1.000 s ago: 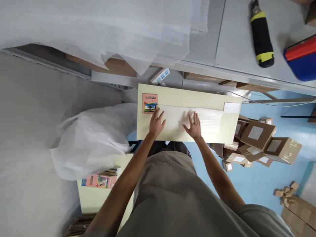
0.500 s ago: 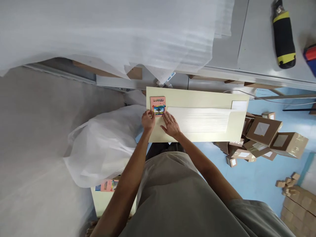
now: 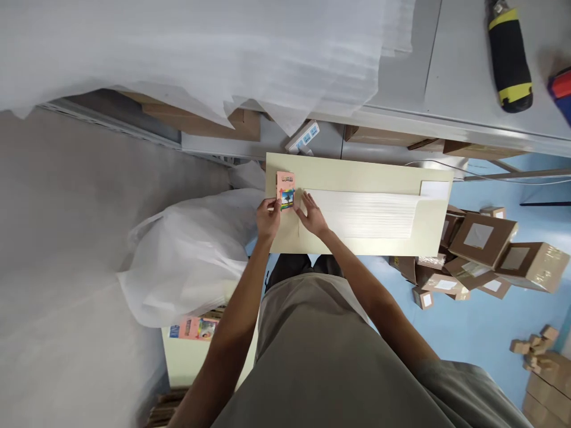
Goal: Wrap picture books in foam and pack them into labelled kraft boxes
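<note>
A small pink box with a colourful picture (image 3: 285, 189) is tilted up on its edge at the left end of a pale yellow board (image 3: 357, 172). My left hand (image 3: 268, 217) pinches the box's lower left corner. My right hand (image 3: 311, 214) touches its right side with fingers bent, right at the left end of a white foam sheet (image 3: 366, 213) that lies along the board.
A bulging white plastic bag (image 3: 187, 255) sits left of the board. Big foam sheets (image 3: 200, 53) hang over the grey bench. A black and yellow tool (image 3: 508, 56) lies on the bench (image 3: 446, 77). Several cardboard boxes (image 3: 482, 244) are piled on the blue floor at right.
Both hands left the foam sheet and moved left to the pink box. The box, flat on the board before, now stands tilted on its edge between my hands.
</note>
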`<state>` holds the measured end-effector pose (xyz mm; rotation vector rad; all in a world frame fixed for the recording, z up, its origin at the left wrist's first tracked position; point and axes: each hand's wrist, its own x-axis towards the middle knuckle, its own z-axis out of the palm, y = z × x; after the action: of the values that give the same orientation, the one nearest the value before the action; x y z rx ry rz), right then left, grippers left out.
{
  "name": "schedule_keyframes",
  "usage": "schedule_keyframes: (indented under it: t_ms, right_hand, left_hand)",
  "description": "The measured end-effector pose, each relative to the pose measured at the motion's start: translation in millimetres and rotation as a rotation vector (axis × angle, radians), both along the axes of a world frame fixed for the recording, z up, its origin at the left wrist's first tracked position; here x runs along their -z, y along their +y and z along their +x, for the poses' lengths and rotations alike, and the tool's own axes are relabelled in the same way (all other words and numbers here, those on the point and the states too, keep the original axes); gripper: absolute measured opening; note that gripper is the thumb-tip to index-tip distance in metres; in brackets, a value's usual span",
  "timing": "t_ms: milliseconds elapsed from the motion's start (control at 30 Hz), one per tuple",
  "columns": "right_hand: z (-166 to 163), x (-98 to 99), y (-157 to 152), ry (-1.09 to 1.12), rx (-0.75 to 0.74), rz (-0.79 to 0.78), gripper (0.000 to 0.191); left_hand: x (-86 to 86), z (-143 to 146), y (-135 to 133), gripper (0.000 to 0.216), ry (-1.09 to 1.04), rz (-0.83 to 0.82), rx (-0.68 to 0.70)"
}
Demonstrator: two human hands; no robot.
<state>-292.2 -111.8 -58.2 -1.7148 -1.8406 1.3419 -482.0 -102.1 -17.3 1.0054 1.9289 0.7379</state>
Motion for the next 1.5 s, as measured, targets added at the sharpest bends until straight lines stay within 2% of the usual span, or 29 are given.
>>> schedule_keyframes:
  t_ms: [167, 300, 433, 567, 667, 733, 833, 967, 1067, 1167, 1333, 1500]
  right_hand:
    - [46, -6.6, 2, 0.331, 0.269, -0.103, 0.096]
    - [112, -17.5, -14, 0.492, 0.362, -0.133, 0.087]
    - [199, -20.7, -42, 0.466, 0.481, -0.155, 0.072]
    - [284, -16.0, -70, 0.304, 0.577, -0.113, 0.064]
    - [328, -9.6, -82, 0.184, 0.609, -0.079, 0.06]
    - [346, -4.4, -84, 0.123, 0.609, -0.074, 0.054]
    - [357, 3.9, -81, 0.052, 0.613, -0.077, 0.045]
    - [359, 12.1, -74, -0.002, 0.607, -0.112, 0.038]
    - [368, 13.7, -75, -0.014, 0.575, -0.098, 0.039]
    - [388, 12.1, -84, -0.091, 0.636, -0.031, 0.047]
    - [421, 12.0, -99, -0.22, 0.755, -0.022, 0.057]
    - [428, 15.5, -98, -0.235, 0.653, -0.068, 0.042]
  left_hand:
    - [-27.8, 37, -28, 0.035, -0.12, 0.024, -0.002]
    - [-34.8, 101, -51, 0.035, -0.2, -0.025, 0.01]
    - [-24.5, 184, -68, 0.028, -0.22, -0.088, 0.105]
    - [-6.0, 259, -73, 0.014, -0.189, -0.189, 0.247]
    - [5.7, 301, -68, 0.013, -0.156, -0.226, 0.343]
    - [11.7, 320, -63, 0.015, -0.109, -0.227, 0.385]
    - [19.7, 337, -56, 0.014, -0.016, -0.238, 0.424]
    - [30.3, 345, -52, 0.011, 0.07, -0.284, 0.43]
    - [37.4, 342, -50, 0.011, 0.026, -0.304, 0.397]
    - [42.2, 338, -49, 0.013, -0.027, -0.318, 0.369]
    - [44.0, 336, -49, 0.013, -0.053, -0.319, 0.359]
    - [39.1, 337, -50, 0.015, -0.021, -0.311, 0.387]
